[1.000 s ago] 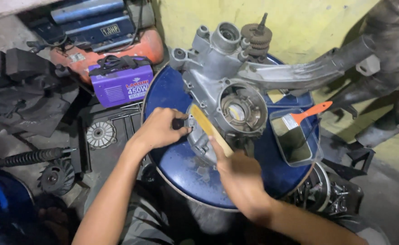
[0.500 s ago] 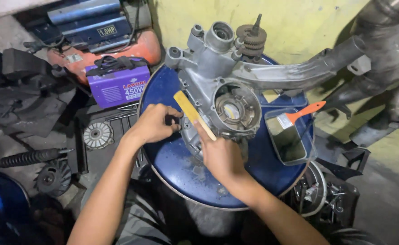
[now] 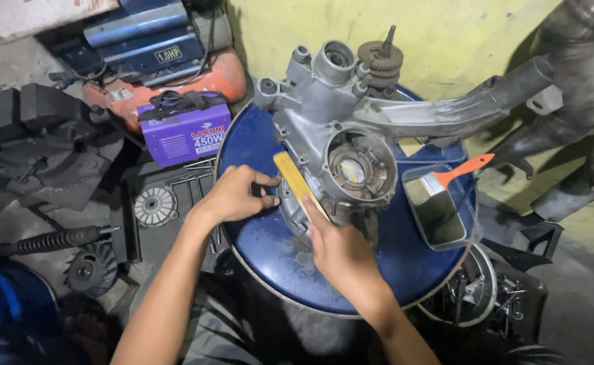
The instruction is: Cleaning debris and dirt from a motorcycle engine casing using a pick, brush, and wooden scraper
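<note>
1. Engine casing [image 3: 337, 135]: a grey, grimy cast-metal part with a round bearing opening, lying on top of a blue drum [image 3: 391, 270] that serves as the work surface, against a yellow wall [image 3: 445, 34].
2. Left of the drum, on a dark cluttered floor, sit a purple box-shaped machine [image 3: 183, 130] and an orange compressor [image 3: 175, 74].
3. On the drum, right of the casing, a clear rectangular tray [image 3: 438, 216] holds murky liquid and an orange-handled brush [image 3: 455, 172].
4. Left hand [image 3: 233, 196] is curled narrowly, gripping the casing's near edge.
5. Right hand [image 3: 337, 253] holds a yellow flat strip [image 3: 297, 182] pressed against the casing.
</note>
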